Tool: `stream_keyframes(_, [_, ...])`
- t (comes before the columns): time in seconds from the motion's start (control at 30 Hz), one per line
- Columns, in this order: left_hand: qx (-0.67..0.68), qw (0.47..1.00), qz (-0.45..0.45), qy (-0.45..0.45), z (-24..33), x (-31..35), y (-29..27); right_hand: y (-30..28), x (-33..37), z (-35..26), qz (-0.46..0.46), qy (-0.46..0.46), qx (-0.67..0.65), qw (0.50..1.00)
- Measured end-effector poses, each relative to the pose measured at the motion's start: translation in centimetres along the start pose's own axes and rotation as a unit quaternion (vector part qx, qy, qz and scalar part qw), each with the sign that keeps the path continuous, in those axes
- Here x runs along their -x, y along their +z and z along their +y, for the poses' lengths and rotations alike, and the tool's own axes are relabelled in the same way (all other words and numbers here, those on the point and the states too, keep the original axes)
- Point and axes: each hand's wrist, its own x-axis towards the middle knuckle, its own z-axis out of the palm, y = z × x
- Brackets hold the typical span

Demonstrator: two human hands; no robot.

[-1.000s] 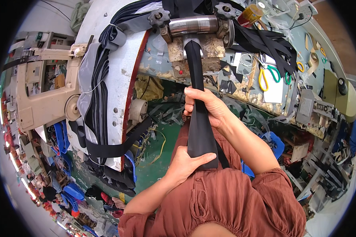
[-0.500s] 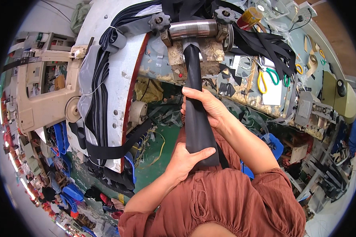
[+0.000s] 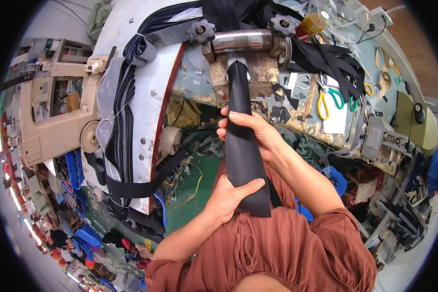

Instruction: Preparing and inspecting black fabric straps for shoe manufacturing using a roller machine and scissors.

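A long black strip of sheet material [image 3: 246, 151] runs down from a metal roller [image 3: 243, 41] on the bench toward my lap. Its upper part is narrow and curved where it enters the metal guide [image 3: 236, 59] below the roller; lower down it spreads wider. Around the middle of the strip my right hand [image 3: 259, 132] is closed, thumb on top and fingertips showing past the left edge. Closer to me, my left hand [image 3: 227, 197] grips the wide lower end, its thumb lying across the top and the other fingers hidden underneath.
Black knobs [image 3: 201, 32] flank the roller. Scissors with yellow and green handles [image 3: 323, 104] lie on the bench at right, near black strips [image 3: 326, 61]. Bundled black strips [image 3: 124, 126] cover the white table [image 3: 148, 97] at left, beside a beige sewing machine [image 3: 58, 121].
The strip's lower end hangs slightly nearer me, and its middle lies wider and flatter. My right hand sits slightly lower along it. My left hand is nearly unmoved. The roller appears slightly right and lower.
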Motion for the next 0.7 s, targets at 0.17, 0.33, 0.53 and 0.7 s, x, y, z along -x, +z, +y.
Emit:
stream_keyframes(0.17, [0.004,1.000,-0.011,-0.018,0.2,0.6,0.5,-0.3,-0.5,0.3,-0.011,0.004,-0.003,1.000])
stream_keyframes(0.33, [-0.016,0.999,-0.021,-0.033,-0.1,0.7,0.1,-0.1,-0.7,0.5,0.002,0.000,-0.015,1.000])
stream_keyframes(0.53, [-0.047,0.993,-0.040,-0.097,0.7,0.4,-0.7,0.1,-0.9,0.3,-0.003,-0.008,-0.001,1.000])
stream_keyframes(0.7, [-0.041,0.995,-0.052,-0.077,0.9,-0.3,-1.5,0.1,-0.9,-0.3,0.020,0.014,0.012,1.000])
